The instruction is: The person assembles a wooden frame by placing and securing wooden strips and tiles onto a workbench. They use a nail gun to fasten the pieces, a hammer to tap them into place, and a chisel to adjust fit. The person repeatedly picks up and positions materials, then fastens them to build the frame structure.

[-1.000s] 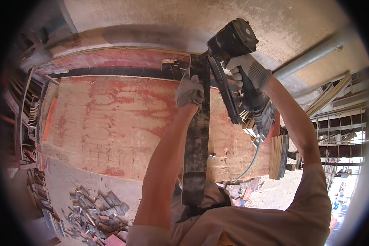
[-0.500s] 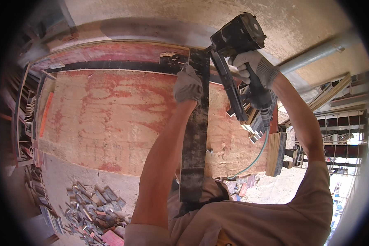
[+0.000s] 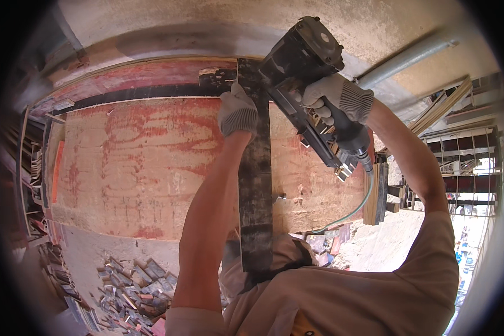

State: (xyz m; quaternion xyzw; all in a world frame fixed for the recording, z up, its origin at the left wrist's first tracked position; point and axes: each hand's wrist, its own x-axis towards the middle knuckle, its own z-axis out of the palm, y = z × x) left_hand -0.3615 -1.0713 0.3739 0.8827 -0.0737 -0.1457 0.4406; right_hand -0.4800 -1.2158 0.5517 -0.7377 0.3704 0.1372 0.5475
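Observation:
A long dark board (image 3: 255, 185) runs from my body to the far edge of a large red-stained wooden panel (image 3: 140, 162). My left hand (image 3: 239, 112), in a grey-white knit glove, is closed on the board's left edge near its far end. My gloved right hand (image 3: 339, 98) is wrapped round the handle of a black nail gun (image 3: 302, 53). The gun's nose is at the board's far end; whether it presses on the wood I cannot tell. A thin green hose (image 3: 353, 210) trails from the gun's handle. A short dark piece of wood (image 3: 215, 77) lies left of the board's far end.
Wood offcuts (image 3: 134, 288) are heaped on the floor at lower left. Stacked boards (image 3: 375, 193) stand at the panel's right end. A metal pipe (image 3: 406, 61) lies at upper right, with a wire mesh (image 3: 459, 162) below it. Dark strips frame the panel's far side.
The nail gun has come left and closer to the board's far end, its nose now over the wood. My left hand keeps its grip on the board. The whole view has shifted slightly.

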